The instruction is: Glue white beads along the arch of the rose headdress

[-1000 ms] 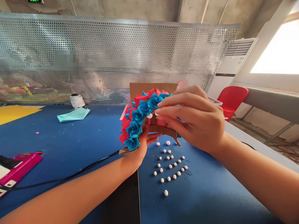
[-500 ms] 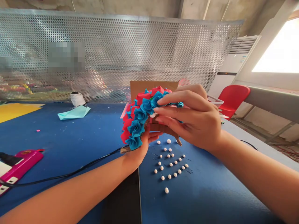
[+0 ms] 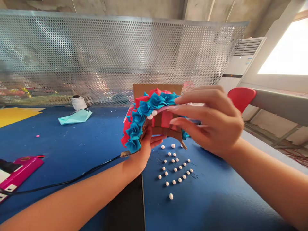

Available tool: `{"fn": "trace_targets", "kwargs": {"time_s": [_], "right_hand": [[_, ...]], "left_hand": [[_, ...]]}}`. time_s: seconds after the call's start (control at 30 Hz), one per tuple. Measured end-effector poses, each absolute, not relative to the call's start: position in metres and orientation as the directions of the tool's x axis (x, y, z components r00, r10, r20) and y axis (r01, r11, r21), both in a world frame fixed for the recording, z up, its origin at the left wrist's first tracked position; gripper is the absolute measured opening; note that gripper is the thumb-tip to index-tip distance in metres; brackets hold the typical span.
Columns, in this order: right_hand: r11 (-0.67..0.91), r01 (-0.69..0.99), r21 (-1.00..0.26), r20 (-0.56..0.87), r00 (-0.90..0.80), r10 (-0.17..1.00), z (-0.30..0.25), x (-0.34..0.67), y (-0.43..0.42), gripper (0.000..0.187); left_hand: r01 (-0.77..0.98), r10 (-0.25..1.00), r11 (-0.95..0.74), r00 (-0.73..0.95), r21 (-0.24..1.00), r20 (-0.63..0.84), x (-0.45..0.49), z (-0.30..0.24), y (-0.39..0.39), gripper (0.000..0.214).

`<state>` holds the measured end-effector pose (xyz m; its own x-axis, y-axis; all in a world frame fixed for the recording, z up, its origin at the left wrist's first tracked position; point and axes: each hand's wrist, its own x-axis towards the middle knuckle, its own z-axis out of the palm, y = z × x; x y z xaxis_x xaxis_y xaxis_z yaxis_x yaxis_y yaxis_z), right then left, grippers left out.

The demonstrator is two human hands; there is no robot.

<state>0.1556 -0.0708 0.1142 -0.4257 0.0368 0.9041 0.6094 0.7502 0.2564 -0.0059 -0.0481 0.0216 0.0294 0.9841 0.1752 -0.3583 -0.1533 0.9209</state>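
Note:
My left hand (image 3: 143, 150) grips the lower left end of a curved cardboard arch (image 3: 166, 130) covered with blue and red paper roses (image 3: 141, 115), held above the blue table (image 3: 72, 150). A white bead (image 3: 154, 113) sits on the arch's inner edge beside the roses. My right hand (image 3: 211, 120) hovers just right of the arch top, fingers stretched out and slightly apart, tips near the roses, nothing between them. Several loose white beads (image 3: 175, 170) lie on the table below the arch.
A pink device (image 3: 16, 175) with a black cable (image 3: 72, 179) lies at the left. Light-blue folded paper (image 3: 74, 117) and a white roll (image 3: 79, 102) sit near the perforated metal screen (image 3: 120, 57). A cardboard box (image 3: 144, 88) stands behind the arch. A red chair (image 3: 242, 96) is at right.
My right hand has drawn back to the right off the arch, leaving the white bead on its edge. The arch has tilted slightly, showing more of its underside.

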Motion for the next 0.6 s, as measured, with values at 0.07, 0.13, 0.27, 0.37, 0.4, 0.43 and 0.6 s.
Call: {"fn": "trace_targets", "kwargs": {"time_s": [0.07,0.13,0.27,0.37,0.4,0.43,0.6], "right_hand": [[0.794,0.574,0.201,0.936,-0.351,0.017,0.111,0.164,-0.073,0.019],[0.850,0.504,0.152,0.941,-0.337,0.032,0.104,0.174,-0.075,0.023],[0.921,0.388,0.041,0.837,-0.517,0.180,0.080,0.193,-0.076,0.025],[0.903,0.427,-0.051,0.702,-0.628,0.336,0.057,0.203,-0.068,0.018],[0.886,0.457,-0.075,0.644,-0.656,0.393,0.050,0.206,-0.065,0.015],[0.871,0.483,-0.091,0.585,-0.682,0.439,0.043,0.208,-0.060,0.013],[0.812,0.570,-0.126,0.431,-0.706,0.562,0.020,0.209,-0.048,0.015]], "left_hand": [[-0.419,0.991,-0.122,0.004,0.900,0.136,-0.007,0.021,-0.045,0.034],[-0.475,0.996,-0.090,-0.028,0.875,0.088,-0.008,0.021,-0.042,0.035],[-0.547,0.994,-0.050,-0.109,0.836,-0.012,-0.008,0.025,-0.038,0.040],[-0.572,0.990,-0.033,-0.133,0.820,-0.054,-0.008,0.027,-0.037,0.040],[-0.576,0.989,-0.028,-0.132,0.817,-0.059,-0.008,0.028,-0.038,0.038],[-0.577,0.989,-0.026,-0.134,0.816,-0.063,-0.008,0.028,-0.038,0.036],[-0.566,0.989,-0.037,-0.137,0.824,-0.050,-0.007,0.031,-0.040,0.035]]}}
